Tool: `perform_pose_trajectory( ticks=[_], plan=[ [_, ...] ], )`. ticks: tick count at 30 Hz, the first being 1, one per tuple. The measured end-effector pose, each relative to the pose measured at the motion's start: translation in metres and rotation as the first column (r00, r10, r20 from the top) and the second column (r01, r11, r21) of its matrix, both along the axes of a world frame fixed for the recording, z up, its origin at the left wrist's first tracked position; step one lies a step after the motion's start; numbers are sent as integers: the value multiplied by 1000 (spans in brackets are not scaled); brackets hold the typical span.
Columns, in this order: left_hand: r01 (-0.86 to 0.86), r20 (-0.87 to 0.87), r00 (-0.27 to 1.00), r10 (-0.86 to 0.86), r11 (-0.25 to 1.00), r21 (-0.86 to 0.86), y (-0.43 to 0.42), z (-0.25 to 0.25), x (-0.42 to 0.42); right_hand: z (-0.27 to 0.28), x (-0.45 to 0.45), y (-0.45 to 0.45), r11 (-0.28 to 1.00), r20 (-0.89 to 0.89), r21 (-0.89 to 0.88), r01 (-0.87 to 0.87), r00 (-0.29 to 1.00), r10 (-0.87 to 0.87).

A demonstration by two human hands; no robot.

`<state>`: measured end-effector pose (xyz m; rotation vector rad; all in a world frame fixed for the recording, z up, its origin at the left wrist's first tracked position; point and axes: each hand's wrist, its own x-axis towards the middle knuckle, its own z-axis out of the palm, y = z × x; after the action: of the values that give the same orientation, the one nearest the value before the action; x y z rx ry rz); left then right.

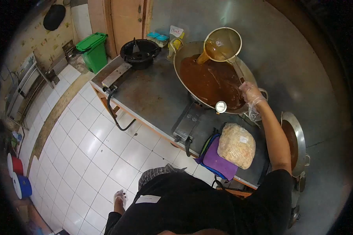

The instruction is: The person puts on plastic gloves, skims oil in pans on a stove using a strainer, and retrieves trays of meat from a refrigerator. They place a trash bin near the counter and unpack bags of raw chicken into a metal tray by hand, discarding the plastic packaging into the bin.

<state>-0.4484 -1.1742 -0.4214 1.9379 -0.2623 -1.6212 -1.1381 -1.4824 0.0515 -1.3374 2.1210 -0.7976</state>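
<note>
- Black shirt [211, 203] nearest; left hand [120, 199] hangs near left, grip unclear.
- Right hand [251, 93] clenches ladle [230, 37], tilted above wok [190, 49] (presumably catching liquid [202, 58]).

Landmark: green bin [95, 53]; sides as seen in view.
- Door [127, 23]: brown, in wooden frame, just right of bin.
- Patterned wall [27, 36]: yellowish, stained, left of bin; black pan [54, 17] against it, above-left of bin.
- Grey wall [302, 94]: smooth, far right of bin, soft glare near top.
- Table [145, 92]: dark top, pale edge, orange-brown frame; starts just right of bin.
- Floor [84, 147]: white square tiles, dark joints, below bin; bright reflections. Brown strip [47, 129] curves down-left from bin.
- Red bucket [16, 165], blue bucket [24, 186]: well below-left of bin.
</note>
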Motion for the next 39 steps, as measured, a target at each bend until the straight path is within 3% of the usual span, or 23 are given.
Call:
perform_pose_trajectory(
  ticks=[1, 8, 10, 13, 16, 18, 20, 21, 22, 24, 25, 26, 27, 28, 29, 31, 33, 35, 37, 39],
  plan=[
    [62, 51, 997, -64, 997, 51, -11, 1, -1, -2, -5, 2, 1000, -48, 3, -11, 999, 11],
    [49, -9, 999, -48, 995, 92, -40, -34, 16, -13, -13, 23, 995, -500, -43, -93, 864, 59],
    [46, -21, 999, -44, 992, 114, -50, -25, 13, -2, 9, 35, 999, -543, 26, -32, 839, 41],
    [55, -32, 998, -52, 989, 136, -50, -69, 32, 3, 21, 51, 998, -613, 50, 23, 790, 12],
    [22, -118, 993, -26, 999, -35, -43, -55, 33, 8, 23, 62, 998, -618, 46, 37, 786, -1],
    [-80, -230, 971, 72, 996, -27, -43, -53, 32, 5, 24, 68, 999, -612, 17, 37, 790, -18],
    [248, -46, 966, -254, 963, -101, -49, -52, 32, -11, 17, 74, 999, -627, -31, 31, 778, -44],
    [205, -132, 964, -232, 960, -192, -43, -47, 35, -16, 3, 72, 999, -581, 3, 45, 813, -34],
    [152, -226, 950, -217, 950, -274, -39, -30, 34, -13, 5, 75, 995, -392, -9, 103, 915, -98],
    [323, -199, 909, -366, 921, -218, -55, -59, 47, 2, 26, 80, 975, 28, -6, 221, 975, -221],
    [240, -219, 940, -261, 964, -116, -61, -51, 40, 19, 31, 84, 953, 429, 56, 298, 854, -293],
    [158, -227, 961, -157, 987, -14, -70, -39, 30, 22, 24, 85, 936, 549, 43, 350, 774, -315],
    [182, -90, 981, -171, 975, 127, -84, -44, 16, 27, 14, 88, 915, 657, 31, 403, 682, -322],
    [257, -236, 935, -265, 964, -65, -86, -36, 29, 32, 5, 93, 890, 751, 22, 455, 580, -315],
    [237, -217, 945, -247, 969, -69, -91, -14, 23, 40, 5, 99, 882, 759, 4, 472, 573, -310],
    [225, -187, 956, -225, 974, -18, -105, -20, 13, 64, 8, 112, 867, 774, -33, 497, 562, -293],
    [234, -150, 964, -219, 968, 93, -116, -80, 28, 80, -10, 130, 888, 937, -89, 451, 340, -79],
    [238, -109, 967, -230, 969, 69, -125, -69, 19, 85, -48, 143, 904, 984, -178, 388, 84, 157],
    [268, -80, 961, -264, 962, 44, -138, -53, 9, 113, -21, 169, 722, 886, -335, 605, 463, 24],
    [324, -63, 945, -322, 946, 20, -152, -34, -2, 122, -60, 192, 668, 880, -381, 639, 473, 49]
  ],
)
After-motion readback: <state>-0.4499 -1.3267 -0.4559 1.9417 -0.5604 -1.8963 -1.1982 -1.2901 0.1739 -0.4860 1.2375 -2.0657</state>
